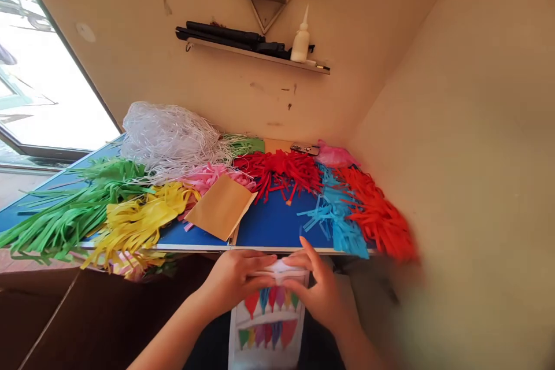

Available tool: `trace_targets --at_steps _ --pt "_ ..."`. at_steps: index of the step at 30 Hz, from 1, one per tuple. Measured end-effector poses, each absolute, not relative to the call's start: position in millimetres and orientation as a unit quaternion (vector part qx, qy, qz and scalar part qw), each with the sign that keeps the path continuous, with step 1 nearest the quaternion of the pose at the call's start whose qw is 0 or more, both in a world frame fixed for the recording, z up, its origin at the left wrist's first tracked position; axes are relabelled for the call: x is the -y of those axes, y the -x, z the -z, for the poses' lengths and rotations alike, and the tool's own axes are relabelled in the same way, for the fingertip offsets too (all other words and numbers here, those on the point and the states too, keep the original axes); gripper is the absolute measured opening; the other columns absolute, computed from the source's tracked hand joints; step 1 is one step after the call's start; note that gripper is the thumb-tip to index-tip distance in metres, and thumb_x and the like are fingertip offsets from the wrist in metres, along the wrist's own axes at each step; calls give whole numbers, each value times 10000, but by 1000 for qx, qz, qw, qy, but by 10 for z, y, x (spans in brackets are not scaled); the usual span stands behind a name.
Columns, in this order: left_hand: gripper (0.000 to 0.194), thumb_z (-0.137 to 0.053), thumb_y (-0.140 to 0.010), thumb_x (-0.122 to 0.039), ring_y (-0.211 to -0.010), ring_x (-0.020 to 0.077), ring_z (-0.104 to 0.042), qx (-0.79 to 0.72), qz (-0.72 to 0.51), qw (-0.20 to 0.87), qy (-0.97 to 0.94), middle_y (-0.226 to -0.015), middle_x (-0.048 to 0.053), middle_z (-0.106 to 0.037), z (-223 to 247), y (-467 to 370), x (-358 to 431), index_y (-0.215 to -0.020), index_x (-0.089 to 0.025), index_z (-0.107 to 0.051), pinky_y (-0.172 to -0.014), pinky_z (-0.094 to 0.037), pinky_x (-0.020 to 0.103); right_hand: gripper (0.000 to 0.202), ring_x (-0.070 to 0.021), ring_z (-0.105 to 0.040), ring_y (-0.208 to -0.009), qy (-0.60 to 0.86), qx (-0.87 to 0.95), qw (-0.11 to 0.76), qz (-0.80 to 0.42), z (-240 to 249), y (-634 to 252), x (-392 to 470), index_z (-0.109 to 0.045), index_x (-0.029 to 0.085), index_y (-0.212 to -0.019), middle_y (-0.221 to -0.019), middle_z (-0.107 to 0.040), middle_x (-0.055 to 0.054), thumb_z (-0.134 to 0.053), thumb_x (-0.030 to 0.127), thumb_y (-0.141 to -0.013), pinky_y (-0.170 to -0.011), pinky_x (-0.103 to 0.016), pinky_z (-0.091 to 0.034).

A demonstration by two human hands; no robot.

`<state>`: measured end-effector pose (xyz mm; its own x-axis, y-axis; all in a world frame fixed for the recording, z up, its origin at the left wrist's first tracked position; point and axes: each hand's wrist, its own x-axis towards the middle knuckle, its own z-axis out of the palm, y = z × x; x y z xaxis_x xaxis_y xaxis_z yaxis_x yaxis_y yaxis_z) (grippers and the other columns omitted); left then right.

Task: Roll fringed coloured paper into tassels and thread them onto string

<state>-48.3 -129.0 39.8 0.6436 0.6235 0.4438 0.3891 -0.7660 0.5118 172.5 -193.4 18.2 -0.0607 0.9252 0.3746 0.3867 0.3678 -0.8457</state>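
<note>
My left hand [244,277] and my right hand [315,283] meet at the front edge of the table, fingers closed on the rolled or folded white top of a printed packet [266,324]. It hangs down over my lap and shows rows of coloured pennant-like shapes. Whether it is a bag or a sheet I cannot tell. My right index finger points up, off the packet, while the thumb and other fingers pinch it. Just beyond my left hand lies a brown cardboard piece [223,206]. Blue tissue-like fringe [340,214] lies beyond my right hand.
Green fringe [87,208] and yellow fringe [143,214] overhang the blue table's [269,228] left front. Behind them sits white string [169,136]. Red fringe [281,170], orange-red fringe [377,208] and a phone [304,150] lie farther right. A wall shelf [260,55] holds a glue bottle [300,43].
</note>
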Motion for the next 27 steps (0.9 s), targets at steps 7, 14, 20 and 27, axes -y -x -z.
trace_targets --at_steps 7,14,20,27 --pt "314 -565 -924 -271 -792 153 -728 -215 -405 49 -887 -962 37 -760 -990 309 1785 -1225 -318 -639 -645 -582 215 743 -263 -650 -1006 437 671 569 -185 -649 -1910 2296 -351 398 -1447 -984 -731 -25 -730 257 -823 -927 -487 -497" --pt "278 -650 -869 -197 -761 144 -723 -321 -508 -83 -795 -964 31 -756 -691 47 2064 -1141 -246 -682 -723 -555 211 136 -237 -588 -977 403 451 754 -256 -661 -1717 2609 -716 301 -826 -910 -641 -44 -766 410 -762 -897 -410 -481" --pt "304 -638 -882 -217 -804 160 -726 -342 -496 -84 -794 -1021 43 -747 -615 22 2162 -1183 -252 -665 -747 -559 226 270 -138 -499 -593 363 177 736 -544 -562 -1248 2541 -651 221 -620 -606 -562 20 -872 365 -563 -613 -280 -462" --pt "492 -570 -904 -143 -986 208 -705 -283 -458 -52 -841 -1141 108 -710 -629 -14 2280 -1387 -206 -500 -835 -580 280 257 -117 -510 -585 402 125 737 -529 -748 -1265 2603 -674 204 -626 -586 -589 29 -879 326 -531 -638 -258 -445"
